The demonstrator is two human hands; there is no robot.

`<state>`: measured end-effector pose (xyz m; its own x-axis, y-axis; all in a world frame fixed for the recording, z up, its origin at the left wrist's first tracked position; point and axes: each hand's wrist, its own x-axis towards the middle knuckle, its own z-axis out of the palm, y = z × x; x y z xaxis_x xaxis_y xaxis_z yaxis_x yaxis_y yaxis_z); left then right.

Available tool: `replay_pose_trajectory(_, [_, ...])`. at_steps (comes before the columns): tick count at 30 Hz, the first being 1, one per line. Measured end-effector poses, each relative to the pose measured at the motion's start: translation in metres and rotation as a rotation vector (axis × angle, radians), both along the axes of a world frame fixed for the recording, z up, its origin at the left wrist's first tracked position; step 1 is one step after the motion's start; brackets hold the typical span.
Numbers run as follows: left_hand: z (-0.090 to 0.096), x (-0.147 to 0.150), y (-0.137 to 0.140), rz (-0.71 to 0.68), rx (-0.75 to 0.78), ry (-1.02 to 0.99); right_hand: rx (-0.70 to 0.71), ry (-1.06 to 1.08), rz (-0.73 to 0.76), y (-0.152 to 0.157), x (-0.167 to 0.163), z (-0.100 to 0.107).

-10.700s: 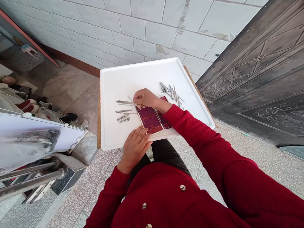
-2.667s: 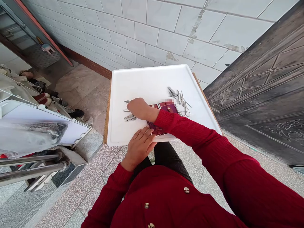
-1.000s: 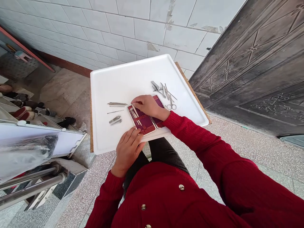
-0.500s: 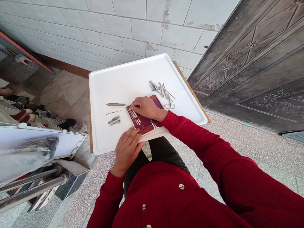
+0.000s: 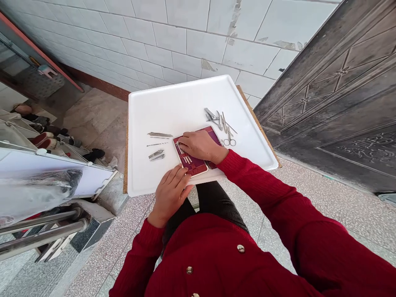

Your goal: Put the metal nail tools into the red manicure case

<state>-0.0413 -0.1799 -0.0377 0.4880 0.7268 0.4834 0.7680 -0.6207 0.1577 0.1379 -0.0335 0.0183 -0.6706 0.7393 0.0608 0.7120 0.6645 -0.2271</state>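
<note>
A maroon manicure case [image 5: 201, 170] lies unfolded near the front edge of the white tray [image 5: 139, 181]. Slim metal manicure tools [image 5: 186, 157] sit in loops on its left half. My right hand [image 5: 198, 145] is over the case, fingers pinched at the upper end of a tool there; the hand covers much of the case's middle. My left hand [image 5: 171, 185] rests at the near left corner, fingers extended with their tips on the case edge. Left of the case are nail clippers [image 5: 156, 155], a thin twisted stick [image 5: 157, 144] and flat metal tools [image 5: 160, 135].
Small scissors [image 5: 229, 141], with cutters [image 5: 213, 117] and slim tools beside them, lie at the tray's right. A brown board shows beneath the tray. Behind stands a tiled wall [image 5: 173, 37], a dark carved door [image 5: 340, 90] is right, and a shoe rack [image 5: 46, 154] is left.
The view has shifted, so the tray appears further right and slightly lower. My right hand stays over the case, fingers at the tools' upper ends. My left hand keeps its place at the corner.
</note>
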Motion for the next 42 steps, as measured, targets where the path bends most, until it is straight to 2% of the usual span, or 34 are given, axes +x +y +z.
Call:
replay_pose_trajectory(5, [0.000,0.001,0.000,-0.014,0.013,-0.016,-0.033,0.033,-0.065,0.003,-0.014,0.016])
replay_pose_trajectory(11, [-0.003,-0.001,-0.002,-0.007,0.000,-0.022,-0.045,-0.093,0.038,0.014,-0.059,0.038])
replay_pose_trajectory(18, [-0.007,-0.001,-0.003,0.004,-0.015,-0.028,0.015,-0.208,0.125,0.027,-0.096,0.021])
replay_pose_trajectory(27, [-0.008,-0.001,-0.003,0.004,0.015,-0.030,-0.008,-0.270,0.154,0.039,-0.106,0.011])
replay_pose_trajectory(31, [-0.007,-0.001,-0.003,0.007,0.013,-0.028,-0.036,-0.202,0.141,0.038,-0.100,0.012])
replay_pose_trajectory(35, [-0.006,-0.001,-0.003,0.008,0.014,-0.029,-0.175,0.058,0.055,0.035,-0.077,0.015])
replay_pose_trajectory(39, [-0.006,-0.002,-0.002,0.005,0.009,-0.020,-0.505,0.442,-0.065,0.035,-0.051,0.007])
replay_pose_trajectory(42, [-0.006,-0.002,-0.002,0.006,0.015,-0.020,-0.723,0.686,-0.100,0.034,-0.036,-0.002])
